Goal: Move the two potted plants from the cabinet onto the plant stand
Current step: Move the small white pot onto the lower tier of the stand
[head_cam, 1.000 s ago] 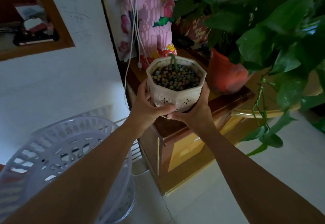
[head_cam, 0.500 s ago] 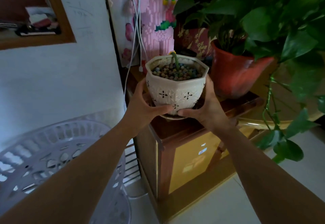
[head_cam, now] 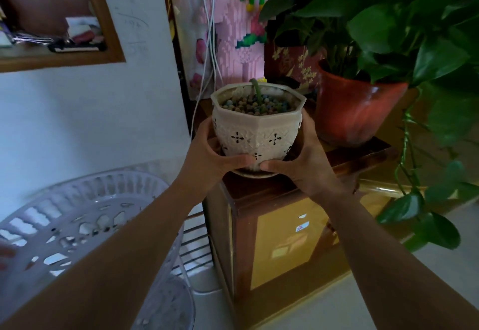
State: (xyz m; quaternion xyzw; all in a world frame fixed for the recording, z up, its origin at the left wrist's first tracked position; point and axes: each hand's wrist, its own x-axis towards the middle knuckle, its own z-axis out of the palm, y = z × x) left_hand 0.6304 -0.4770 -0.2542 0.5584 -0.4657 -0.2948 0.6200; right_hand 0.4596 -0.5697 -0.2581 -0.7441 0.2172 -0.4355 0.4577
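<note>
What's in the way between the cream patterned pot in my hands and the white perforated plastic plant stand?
Nothing visible. The cream octagonal patterned pot, held by the left hand and right hand, sits over the wooden cabinet's corner. The white perforated plastic plant stand lies lower left with only open air between; your left forearm crosses above it.

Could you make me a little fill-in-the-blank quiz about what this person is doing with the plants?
1. Both hands, left hand and right hand, hold the ____ patterned pot.
2. That pot is topped with small ____.
3. The leafy plant grows in a ____ pot on the cabinet.
4. The white lattice plant stand is to the person's ____.

Missing words: white; pebbles; red; left
</note>
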